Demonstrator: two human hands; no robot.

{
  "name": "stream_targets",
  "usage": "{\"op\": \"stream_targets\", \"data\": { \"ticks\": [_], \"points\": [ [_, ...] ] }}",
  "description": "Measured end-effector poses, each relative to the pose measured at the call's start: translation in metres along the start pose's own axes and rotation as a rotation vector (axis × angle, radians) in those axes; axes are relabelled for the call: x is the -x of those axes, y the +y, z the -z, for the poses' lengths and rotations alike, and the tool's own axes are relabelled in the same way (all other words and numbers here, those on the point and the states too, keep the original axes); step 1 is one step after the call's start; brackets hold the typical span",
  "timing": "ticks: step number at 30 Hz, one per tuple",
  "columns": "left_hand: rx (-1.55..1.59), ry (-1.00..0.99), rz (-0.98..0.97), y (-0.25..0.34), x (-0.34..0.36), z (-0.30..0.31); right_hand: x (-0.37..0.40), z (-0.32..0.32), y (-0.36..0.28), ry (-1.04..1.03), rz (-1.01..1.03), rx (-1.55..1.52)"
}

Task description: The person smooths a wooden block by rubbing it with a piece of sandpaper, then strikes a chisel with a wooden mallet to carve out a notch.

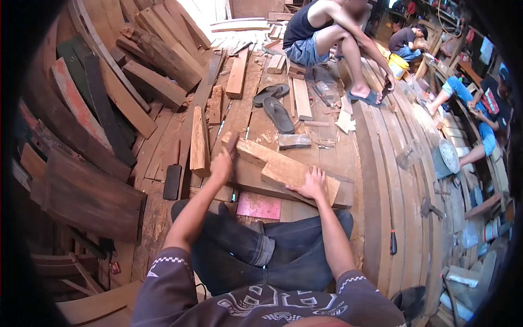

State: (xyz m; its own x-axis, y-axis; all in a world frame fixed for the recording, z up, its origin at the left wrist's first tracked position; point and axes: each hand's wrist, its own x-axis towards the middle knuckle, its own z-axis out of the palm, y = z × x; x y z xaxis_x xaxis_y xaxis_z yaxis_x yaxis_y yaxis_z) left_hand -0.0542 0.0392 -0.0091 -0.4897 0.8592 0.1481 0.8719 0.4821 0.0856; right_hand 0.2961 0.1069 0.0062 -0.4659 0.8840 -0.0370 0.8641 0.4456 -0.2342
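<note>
A pale wooden piece (289, 171), narrow at its left end and wide at its right, lies on a thicker wooden block (248, 180) in front of my crossed legs. My left hand (220, 165) is closed around a brown wooden tool (232, 143) at the narrow end of the piece. Its working part is hidden. On the wide end, my right hand (311, 184) rests with its fingers apart. A pink sheet (259, 206) lies below the block, near my legs.
Sandals (278, 114), a grey block (294, 141) and a dark flat tool (172, 182) lie around the work. Boards (92, 191) lean at left. A person (313, 32) sits ahead; others sit at right. A hammer (431, 208) and screwdriver (393, 242) lie at right.
</note>
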Motion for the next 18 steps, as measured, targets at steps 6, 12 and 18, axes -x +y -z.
{"op": "stream_targets", "data": {
  "ticks": [6, 12, 18],
  "points": [
    [0.057, -0.097, -0.133, 0.014, -0.002, 0.007, -0.001, -0.011, 0.007, 0.086, 0.023, 0.024],
    [0.008, 0.001, -0.011, -0.015, -0.04, -0.007, 0.0, -0.008, 0.006, 0.052, 0.023, -0.002],
    [0.056, -0.087, -0.185, 0.006, -0.027, 0.024, -0.002, -0.008, 0.006, 0.033, 0.014, 0.036]
  ]
}}
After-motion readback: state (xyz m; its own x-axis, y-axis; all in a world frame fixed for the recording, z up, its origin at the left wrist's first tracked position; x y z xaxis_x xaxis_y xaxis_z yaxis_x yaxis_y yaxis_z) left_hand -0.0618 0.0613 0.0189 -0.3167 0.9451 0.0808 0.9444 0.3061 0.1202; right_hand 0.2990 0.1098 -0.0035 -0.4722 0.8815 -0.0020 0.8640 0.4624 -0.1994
